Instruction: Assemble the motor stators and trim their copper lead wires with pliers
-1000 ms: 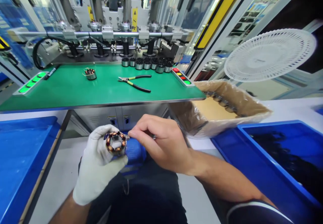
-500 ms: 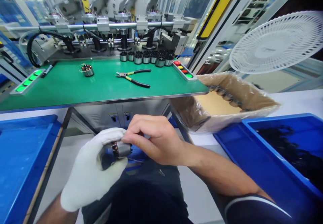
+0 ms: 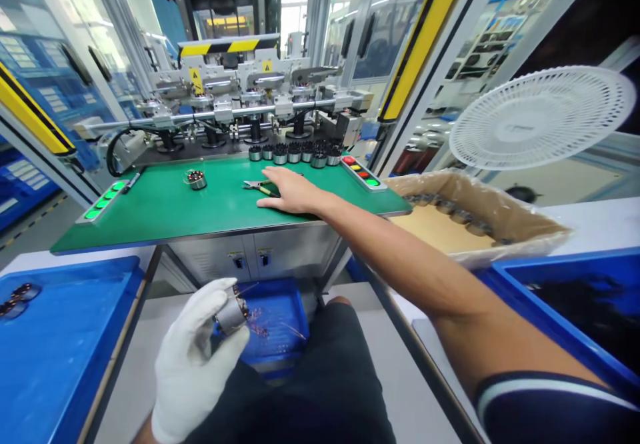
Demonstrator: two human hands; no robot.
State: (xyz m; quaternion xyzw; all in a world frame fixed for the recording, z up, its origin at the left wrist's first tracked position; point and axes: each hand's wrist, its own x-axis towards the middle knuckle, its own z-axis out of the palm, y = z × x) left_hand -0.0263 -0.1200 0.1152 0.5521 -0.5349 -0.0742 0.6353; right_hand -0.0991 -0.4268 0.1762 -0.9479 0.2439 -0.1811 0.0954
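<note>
In my white-gloved left hand point(image 3: 193, 357), thumb and fingers close around a motor stator point(image 3: 231, 313), a metal ring with copper windings and loose wire ends facing right. My bare right hand point(image 3: 295, 192) reaches over the green worktop point(image 3: 145, 212), fingers extended and thumb apart. Beneath it lie cutting pliers point(image 3: 253, 185) with black and yellow handles; the hand covers most of the handles, and whether it touches them is hard to see. Left of the pliers, another wound stator point(image 3: 197, 180) with wire ends stands on the worktop.
Several stators with black tops point(image 3: 294, 153) line the worktop's back edge before a winding machine point(image 3: 255, 101). Button panels point(image 3: 364, 173) flank it. A blue tray point(image 3: 280, 357) with wire scraps sits below. Blue bins point(image 3: 100, 311), a lined carton point(image 3: 530, 239) and a white fan point(image 3: 540, 121) surround me.
My right hand has left the stator and stretched forward to the pliers. The left hand still holds the stator, now turned with its windings to the right. The view has tilted up.
</note>
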